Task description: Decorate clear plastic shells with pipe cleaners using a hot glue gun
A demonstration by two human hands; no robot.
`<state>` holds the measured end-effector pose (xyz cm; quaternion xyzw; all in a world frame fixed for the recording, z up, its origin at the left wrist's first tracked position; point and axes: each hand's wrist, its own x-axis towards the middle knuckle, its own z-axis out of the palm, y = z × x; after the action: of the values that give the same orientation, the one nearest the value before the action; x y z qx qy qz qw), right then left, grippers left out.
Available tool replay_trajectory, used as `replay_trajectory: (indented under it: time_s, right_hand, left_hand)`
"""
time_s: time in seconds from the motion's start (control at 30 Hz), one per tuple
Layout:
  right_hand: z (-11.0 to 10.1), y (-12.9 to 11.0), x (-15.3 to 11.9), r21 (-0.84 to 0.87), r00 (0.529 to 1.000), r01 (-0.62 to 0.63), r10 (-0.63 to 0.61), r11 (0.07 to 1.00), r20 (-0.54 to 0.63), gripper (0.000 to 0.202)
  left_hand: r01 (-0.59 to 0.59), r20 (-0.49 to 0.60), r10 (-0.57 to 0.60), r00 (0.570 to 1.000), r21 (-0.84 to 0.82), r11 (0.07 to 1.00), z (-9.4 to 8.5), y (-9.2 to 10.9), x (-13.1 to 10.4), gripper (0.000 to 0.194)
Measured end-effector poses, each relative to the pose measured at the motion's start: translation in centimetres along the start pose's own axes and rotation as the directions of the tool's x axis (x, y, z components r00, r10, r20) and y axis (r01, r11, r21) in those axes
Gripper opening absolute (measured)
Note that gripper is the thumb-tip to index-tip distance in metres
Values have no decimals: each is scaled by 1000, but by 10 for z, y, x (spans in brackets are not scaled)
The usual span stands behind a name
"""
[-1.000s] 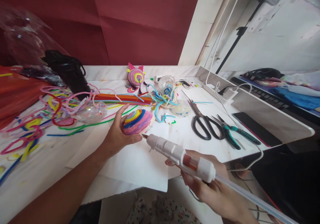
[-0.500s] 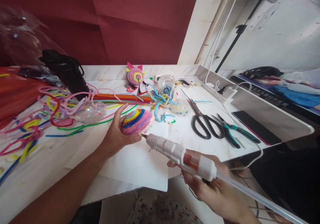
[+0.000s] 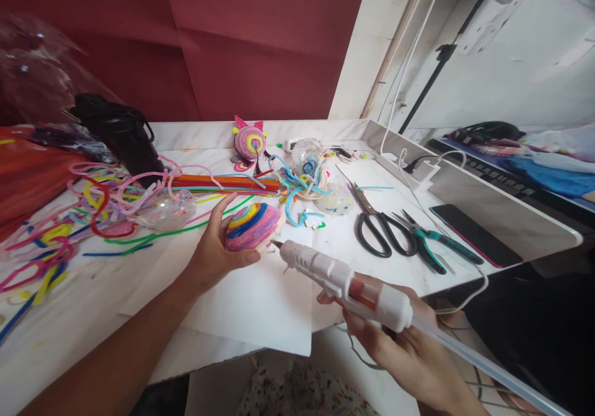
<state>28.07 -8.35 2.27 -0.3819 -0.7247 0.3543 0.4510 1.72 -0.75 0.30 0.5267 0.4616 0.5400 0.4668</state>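
Now, by the left hand [image 3: 220,247], a rounded piece wound in pink, purple, blue, orange and yellow bands [image 3: 255,227] is held up above a white sheet of paper [image 3: 274,317], its left end gripped between thumb and curled fingers, parted just enough to take it! By the right hand [image 3: 400,338], a white plastic glue gun [image 3: 320,267] is clasped, fingers wrapped beneath its body; whether the trigger is being pressed cannot be told. And the line is everything: the gun's long axis is slanted from lower right to upper left, its slim nozzle [image 3: 277,244] aimed at the piece's lower right edge, just beside it, contact impossible to judge. Beyond and leftward of the right hand the piece is presented, its right end left uncovered by the nearer, left fingers
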Motion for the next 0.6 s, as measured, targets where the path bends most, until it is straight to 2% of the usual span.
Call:
replay_trajectory:
  time_s: [0.1, 0.3, 0.6]
  right_hand:
    - [0, -3, 2, -2, 1000, 3, -3, 1000, 31, 24]
    - [1, -10, 8, -56, 990, 127, -123, 990, 65, 15]
    - [2, -12, 9, -123, 985, 150, -138, 981, 104, 10]
  left_hand:
    - [12, -2, -12, 1000, -17, 1000, 2, 2, 0, 120]
    - [28, -2, -29, 1000, -56, 998, 4, 4, 0, 122]
    - [42, -7, -43, 999, -24, 999, 4, 7, -1, 122]
